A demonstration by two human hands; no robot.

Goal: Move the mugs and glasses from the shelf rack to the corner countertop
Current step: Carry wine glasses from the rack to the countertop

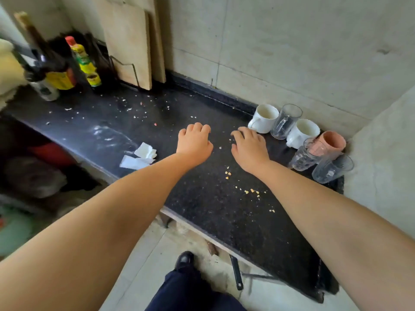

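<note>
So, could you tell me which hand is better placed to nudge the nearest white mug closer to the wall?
The right hand: its fingers lie just beside the white mug, while the left hand is farther off.

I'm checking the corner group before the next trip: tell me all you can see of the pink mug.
The salmon-pink mug looks ceramic or plastic, matte, with faint vertical ribs. It stands upright, mouth open, and no handle shows. It sits on the black speckled countertop in the corner, behind a clear ribbed glass that overlaps it. Neither hand touches it.
</note>
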